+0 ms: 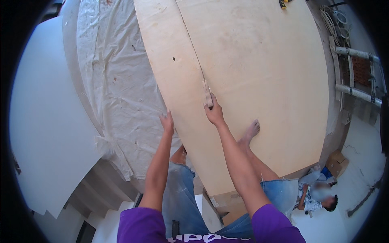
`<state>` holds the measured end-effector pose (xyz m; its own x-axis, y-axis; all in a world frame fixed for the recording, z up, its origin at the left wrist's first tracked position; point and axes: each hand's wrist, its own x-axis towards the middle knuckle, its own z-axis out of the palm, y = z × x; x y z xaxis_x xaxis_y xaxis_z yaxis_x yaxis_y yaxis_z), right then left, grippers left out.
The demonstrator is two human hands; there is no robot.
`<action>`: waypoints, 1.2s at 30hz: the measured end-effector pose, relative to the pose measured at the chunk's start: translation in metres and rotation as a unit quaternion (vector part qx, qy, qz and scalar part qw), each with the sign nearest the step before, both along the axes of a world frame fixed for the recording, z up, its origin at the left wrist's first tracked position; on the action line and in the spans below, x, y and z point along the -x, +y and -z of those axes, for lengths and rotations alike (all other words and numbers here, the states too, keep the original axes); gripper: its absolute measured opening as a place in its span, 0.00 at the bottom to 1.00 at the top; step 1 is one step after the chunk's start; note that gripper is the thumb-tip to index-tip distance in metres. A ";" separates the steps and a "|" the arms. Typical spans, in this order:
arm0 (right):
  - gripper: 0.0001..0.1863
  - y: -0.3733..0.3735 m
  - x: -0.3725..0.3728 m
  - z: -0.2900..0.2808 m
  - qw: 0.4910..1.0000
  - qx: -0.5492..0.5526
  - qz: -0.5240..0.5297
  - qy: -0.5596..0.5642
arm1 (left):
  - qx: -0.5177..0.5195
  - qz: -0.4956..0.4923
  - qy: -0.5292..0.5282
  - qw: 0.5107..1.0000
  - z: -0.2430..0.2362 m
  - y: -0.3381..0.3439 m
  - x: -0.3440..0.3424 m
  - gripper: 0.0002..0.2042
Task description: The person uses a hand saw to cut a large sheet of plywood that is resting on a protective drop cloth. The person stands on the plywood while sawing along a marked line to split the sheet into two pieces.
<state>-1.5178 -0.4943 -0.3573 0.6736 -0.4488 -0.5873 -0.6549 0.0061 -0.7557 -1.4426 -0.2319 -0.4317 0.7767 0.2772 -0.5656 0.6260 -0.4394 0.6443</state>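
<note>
At the middle, the right hand (215,114) grips a tool (208,98) on the board (279,89). Toward 11 o'clock the slit (187,29) looks done; toward 6 o'clock, uncut. The left hand (167,121) is empty, fingers apart.

Right fingers (214,101) around pale tool (209,99)

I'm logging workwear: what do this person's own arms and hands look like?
The purple sleeves are short, leaving the forearms bare. The left hand and right hand wear no gloves, and no watch or bracelet shows on either wrist.
</note>
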 end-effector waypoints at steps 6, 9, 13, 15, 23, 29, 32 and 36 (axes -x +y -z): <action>0.40 -0.034 0.030 0.029 0.995 0.038 -0.044 0.078 | 0.176 0.045 0.328 0.927 -0.161 -0.029 0.127 0.39; 0.39 -0.040 -0.001 0.019 0.998 0.028 -0.047 0.028 | 0.062 0.108 0.250 0.960 -0.097 0.008 0.103 0.41; 0.35 -0.021 -0.010 0.020 0.995 -0.058 0.040 -0.076 | -0.165 0.168 -0.017 0.972 0.017 0.014 0.006 0.47; 0.31 -0.034 -0.006 0.025 0.992 0.028 0.063 -0.105 | 0.106 0.113 -0.020 0.988 0.035 -0.033 -0.028 0.48; 0.28 0.022 0.106 -0.091 0.985 0.135 0.021 -0.102 | 0.113 0.022 0.047 0.992 0.042 -0.044 -0.039 0.38; 0.28 -0.008 0.068 -0.053 0.995 0.079 0.054 0.001 | 0.096 0.033 0.041 0.994 0.053 -0.046 -0.041 0.35; 0.28 -0.048 0.000 -0.012 0.998 0.061 0.032 0.013 | 0.126 0.041 0.057 0.989 0.042 -0.077 -0.030 0.33; 0.30 0.012 0.080 -0.064 0.997 0.064 0.038 -0.031 | 0.088 0.036 0.042 0.995 0.048 -0.033 -0.035 0.33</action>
<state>-1.5978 -0.4822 -0.2934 0.6675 -0.5691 -0.4801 -0.6082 -0.0448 -0.7925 -1.4080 -0.2653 -0.4801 0.7385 0.1137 -0.6646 0.6525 -0.3690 0.6619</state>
